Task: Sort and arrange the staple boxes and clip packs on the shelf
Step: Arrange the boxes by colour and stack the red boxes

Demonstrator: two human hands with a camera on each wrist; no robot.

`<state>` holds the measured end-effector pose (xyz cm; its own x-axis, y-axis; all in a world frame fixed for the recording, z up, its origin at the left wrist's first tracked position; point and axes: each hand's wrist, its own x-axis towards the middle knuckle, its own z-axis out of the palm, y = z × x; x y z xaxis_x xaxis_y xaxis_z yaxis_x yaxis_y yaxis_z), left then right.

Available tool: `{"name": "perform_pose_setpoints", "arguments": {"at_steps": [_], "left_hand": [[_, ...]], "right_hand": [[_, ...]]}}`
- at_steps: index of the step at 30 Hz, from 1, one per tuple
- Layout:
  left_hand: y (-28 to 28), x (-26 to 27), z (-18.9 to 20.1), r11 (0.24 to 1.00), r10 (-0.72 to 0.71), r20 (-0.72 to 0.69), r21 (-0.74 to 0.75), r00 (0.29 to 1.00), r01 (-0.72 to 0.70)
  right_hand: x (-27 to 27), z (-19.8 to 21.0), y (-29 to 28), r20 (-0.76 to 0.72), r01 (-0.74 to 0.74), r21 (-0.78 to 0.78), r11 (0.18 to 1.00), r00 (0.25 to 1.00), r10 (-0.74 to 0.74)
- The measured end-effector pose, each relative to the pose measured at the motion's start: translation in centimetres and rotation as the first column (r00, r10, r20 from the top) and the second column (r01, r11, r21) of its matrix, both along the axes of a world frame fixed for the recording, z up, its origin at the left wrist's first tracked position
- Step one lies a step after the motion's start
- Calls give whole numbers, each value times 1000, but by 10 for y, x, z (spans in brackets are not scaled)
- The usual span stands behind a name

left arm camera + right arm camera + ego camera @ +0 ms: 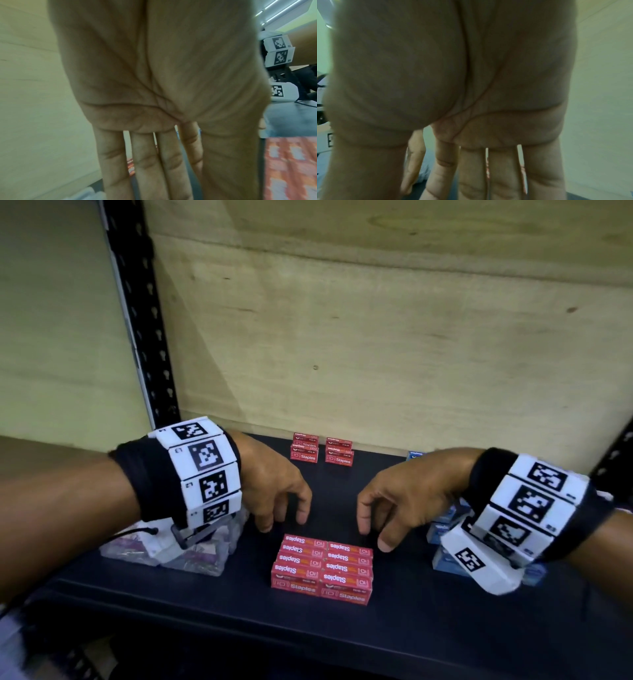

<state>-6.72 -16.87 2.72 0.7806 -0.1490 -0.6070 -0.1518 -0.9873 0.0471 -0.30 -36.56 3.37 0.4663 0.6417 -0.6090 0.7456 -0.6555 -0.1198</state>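
1. Head view: your left hand (274,491) and right hand (404,498) hover just behind the near block of red staple boxes (322,568), fingers loosely curled down and holding nothing. The block sits mid-shelf (205,628), two boxes wide and packed tight, so my guess is you're about to square it up or slide it back toward the small red stack (322,450) by the plywood back panel (376,337). Clear clip packs (178,556) sit under your left wrist, blue boxes (445,529) under your right, so the sorting by type looks mostly done.

2. Left wrist view: it's nearly all palm. The fingers (145,162) hang straight-ish and relaxed, gripping nothing. The orange-red box tops (291,169) show off to the right, apart from your hand.

3. Right wrist view: same deal, fingers (501,175) extended and loose, empty. Slivers of red peek between them; too blurry to say more.
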Motion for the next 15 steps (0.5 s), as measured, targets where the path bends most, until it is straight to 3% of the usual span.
{"name": "perform_pose_setpoints", "arguments": {"at_steps": [9,15], "left_hand": [[34,78,18,993,111,344,-12,932,-114],[47,128,4,987,96,396,84,913,-140]], "right_hand": [[82,23,36,281,49,169,984,955,-95],[124,4,65,387,47,91,995,919,-79]]}}
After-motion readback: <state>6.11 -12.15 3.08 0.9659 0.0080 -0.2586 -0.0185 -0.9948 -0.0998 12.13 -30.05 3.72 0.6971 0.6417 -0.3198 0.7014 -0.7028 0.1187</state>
